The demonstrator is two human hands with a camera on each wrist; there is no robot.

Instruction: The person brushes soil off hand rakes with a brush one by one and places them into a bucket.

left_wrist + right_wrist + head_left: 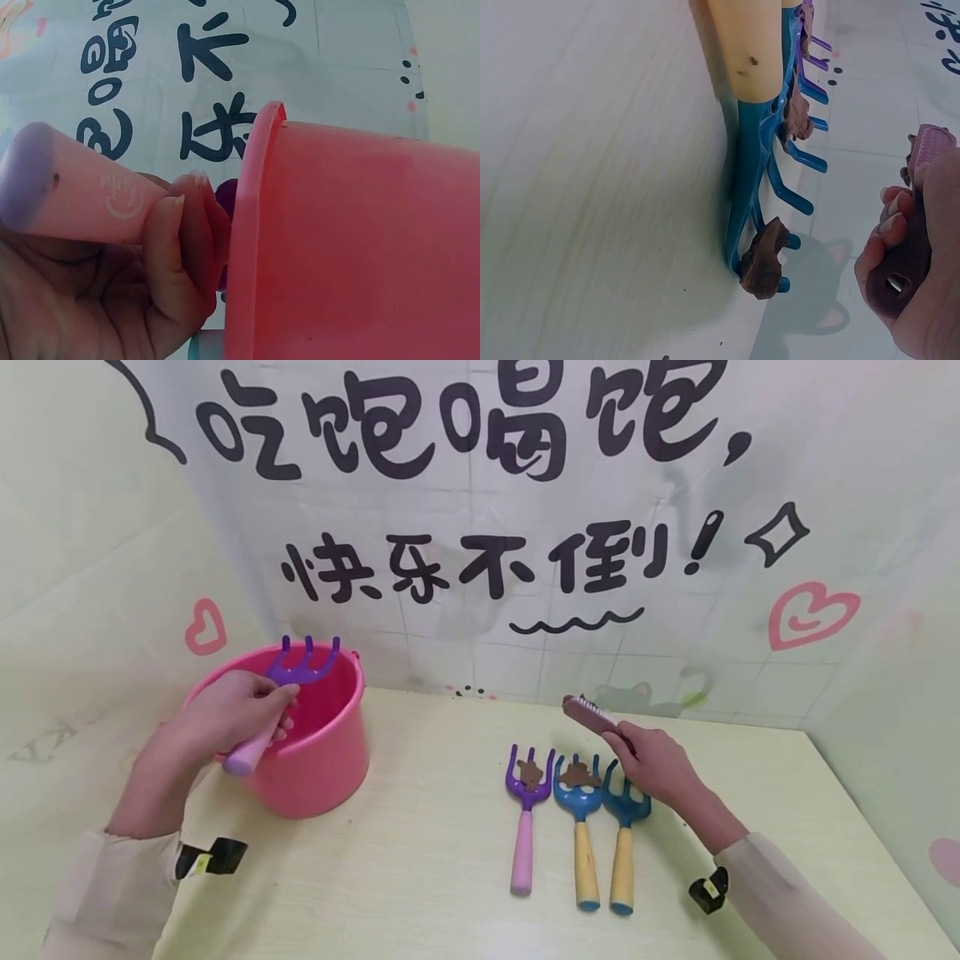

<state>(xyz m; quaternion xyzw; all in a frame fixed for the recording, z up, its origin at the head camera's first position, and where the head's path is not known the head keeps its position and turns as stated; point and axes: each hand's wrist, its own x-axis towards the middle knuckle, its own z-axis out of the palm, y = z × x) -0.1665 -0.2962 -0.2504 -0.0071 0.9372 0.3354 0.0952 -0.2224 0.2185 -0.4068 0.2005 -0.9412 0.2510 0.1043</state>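
Left fingers (163, 251): curled round the handle (251, 748) of a raised purple fork (298, 674), at the mouth of the pink bucket (311, 777)
Surface (435, 835): bearing, side by side, a lying purple fork (522, 847), a blue fork (579, 804) and a second blue fork (626, 810), each with a brown clump (529, 773)
Right fingers (891, 229): gripping a brown brush (588, 716), held up near the second blue fork

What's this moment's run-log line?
left hand: holds purple hand fork at pink bucket; right hand: holds brush; table: three soiled hand forks
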